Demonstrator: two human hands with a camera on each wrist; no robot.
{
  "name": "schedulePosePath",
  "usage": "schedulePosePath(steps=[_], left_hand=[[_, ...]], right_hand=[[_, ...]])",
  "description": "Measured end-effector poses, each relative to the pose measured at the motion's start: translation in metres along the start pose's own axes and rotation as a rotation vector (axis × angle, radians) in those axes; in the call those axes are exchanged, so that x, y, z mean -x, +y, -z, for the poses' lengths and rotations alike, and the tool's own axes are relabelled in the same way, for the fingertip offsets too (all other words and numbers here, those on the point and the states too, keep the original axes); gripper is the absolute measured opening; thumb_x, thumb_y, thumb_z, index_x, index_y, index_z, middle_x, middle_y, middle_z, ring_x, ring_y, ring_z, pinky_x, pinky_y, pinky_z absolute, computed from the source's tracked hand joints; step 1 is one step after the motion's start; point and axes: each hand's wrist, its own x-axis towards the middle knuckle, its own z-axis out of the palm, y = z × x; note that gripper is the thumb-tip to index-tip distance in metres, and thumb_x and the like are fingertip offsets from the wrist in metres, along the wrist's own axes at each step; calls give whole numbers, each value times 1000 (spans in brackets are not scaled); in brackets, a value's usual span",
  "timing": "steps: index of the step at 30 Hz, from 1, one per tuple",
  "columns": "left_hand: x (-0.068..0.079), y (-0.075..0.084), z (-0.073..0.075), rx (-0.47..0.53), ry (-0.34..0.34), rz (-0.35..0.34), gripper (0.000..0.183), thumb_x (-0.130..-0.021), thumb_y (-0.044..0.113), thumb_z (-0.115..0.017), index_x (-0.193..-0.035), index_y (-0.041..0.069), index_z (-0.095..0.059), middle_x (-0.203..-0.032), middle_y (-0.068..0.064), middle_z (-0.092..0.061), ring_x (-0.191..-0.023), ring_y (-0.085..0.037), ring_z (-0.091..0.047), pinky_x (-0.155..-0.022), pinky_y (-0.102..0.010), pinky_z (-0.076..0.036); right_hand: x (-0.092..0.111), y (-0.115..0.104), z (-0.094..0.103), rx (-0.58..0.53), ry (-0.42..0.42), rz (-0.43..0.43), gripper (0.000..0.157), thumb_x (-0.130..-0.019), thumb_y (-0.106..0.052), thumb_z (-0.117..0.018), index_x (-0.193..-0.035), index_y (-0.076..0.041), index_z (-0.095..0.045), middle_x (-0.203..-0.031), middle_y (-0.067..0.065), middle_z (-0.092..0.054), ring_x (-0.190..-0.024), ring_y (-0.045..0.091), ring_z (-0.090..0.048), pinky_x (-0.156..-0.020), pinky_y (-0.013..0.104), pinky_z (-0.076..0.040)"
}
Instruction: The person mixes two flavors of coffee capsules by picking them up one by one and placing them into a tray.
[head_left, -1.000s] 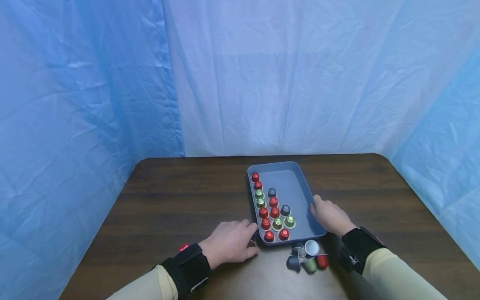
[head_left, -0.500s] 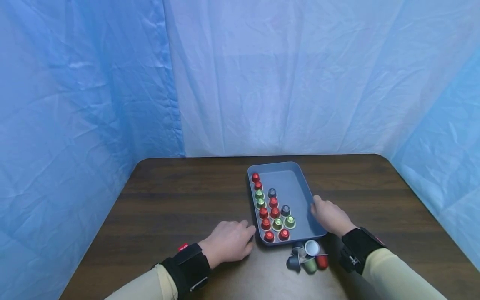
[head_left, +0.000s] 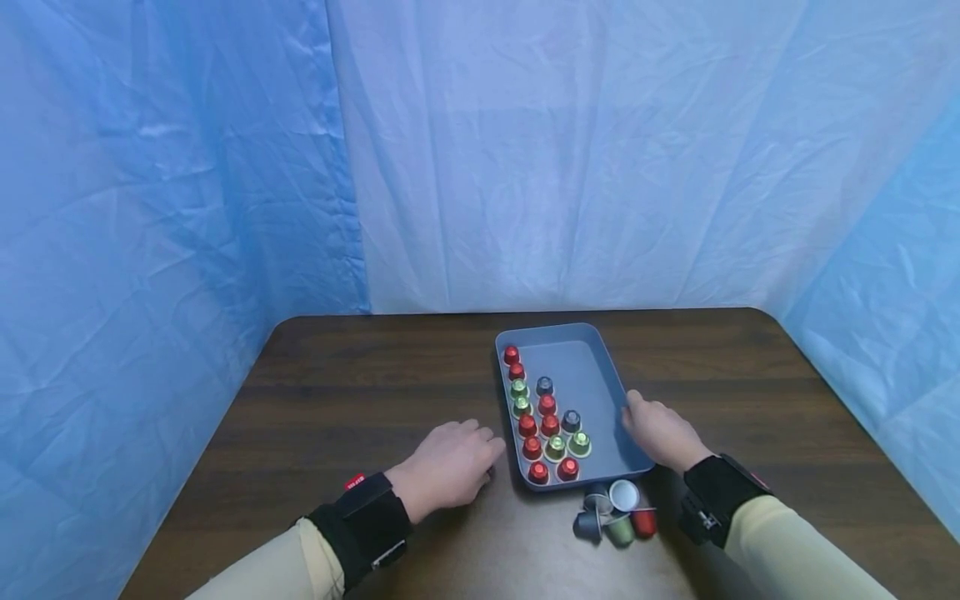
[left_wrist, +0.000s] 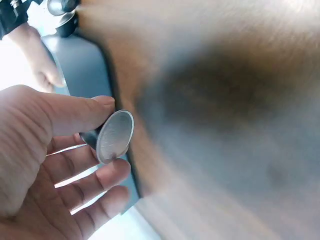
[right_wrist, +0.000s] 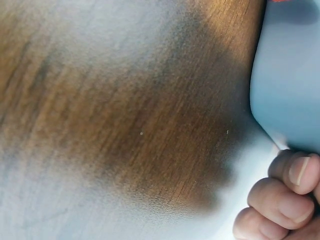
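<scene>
- A coffee-style capsule, dark-sided with a pale flat lid, is sitting in a person's left hand, just off the left side of a grey-blue tray; whether it is touching the table is impossible to tell.
- The capsule is looking light and fairly stiff, though its thin lid is probably inviting dents under a hard squeeze.
- Its smooth, tapering side is likely offering little friction, so the surest hold is probably lying at the flared rim or close behind it.
- The left hand is grasping the capsule lightly, thumb on one side and fingers opposite; the outer fingers are spreading apart, loosely bent rather than clenched.
- The right hand is gripping the tray's right edge, fingers bending at its wall in a bunched row; the thumb's exact placement is hiding from view.
- Upright capsules in red, green and dark tones are standing domed end up along the tray's left side and near end.
- Loose capsules are clustering on the table just beside the tray's near edge, some lying on their sides.
</scene>
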Motion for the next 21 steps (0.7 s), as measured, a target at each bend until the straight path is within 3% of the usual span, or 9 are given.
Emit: schedulePosePath(steps=[11,21], left_hand=[[-5,-4,37,5,43,-21,42,-82,30,-88,-120,15,-74,-102,2,-74,-93,-13,-64,-85,-26,-55],[-30,3,57,33,50,-18,41,-83,27,-87,-120,15,-73,-106,1,-71,-95,-11,-67,-88,-27,-57]], right_hand=[[0,0,0,-6,8,7,17,-106,-15,-51,-104,1,-51,-71,8,-52,-65,21,-56,-57,33,-44],[-1,0,-1,-9,-3,-8,18,-106,-16,-51,-106,2,-52,-73,8,-54,-67,21,-57,-58,33,-45]])
